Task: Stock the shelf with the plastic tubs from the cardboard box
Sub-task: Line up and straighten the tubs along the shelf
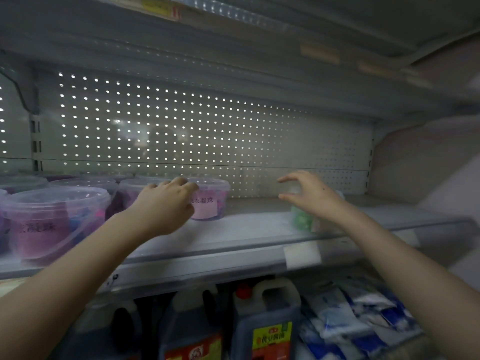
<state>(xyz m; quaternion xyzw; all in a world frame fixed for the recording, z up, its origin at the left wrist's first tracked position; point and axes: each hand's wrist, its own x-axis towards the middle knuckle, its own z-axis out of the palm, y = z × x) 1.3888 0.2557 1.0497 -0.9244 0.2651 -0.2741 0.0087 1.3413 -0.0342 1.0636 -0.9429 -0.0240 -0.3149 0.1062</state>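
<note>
A tub with pink and purple contents (207, 201) is stood on the shelf (249, 229), at the right-hand end of a row that runs in from the left edge. The left hand (166, 203) is laid against its left side with the fingers curled over the lid rim; whether it is truly squeezed cannot be told. Further right, near the front edge, a green-filled tub (302, 216) is covered by the right hand (311, 196), whose thumb and fingers are spread apart around its top, so it seems not to be clamped. The step is judged to be squaring up: the green tub would best be slid left until it sits just beside the pink one, label forward. Some six pink-purple tubs can be counted, the rear ones blurred, and one green. The cardboard box is not seen
</note>
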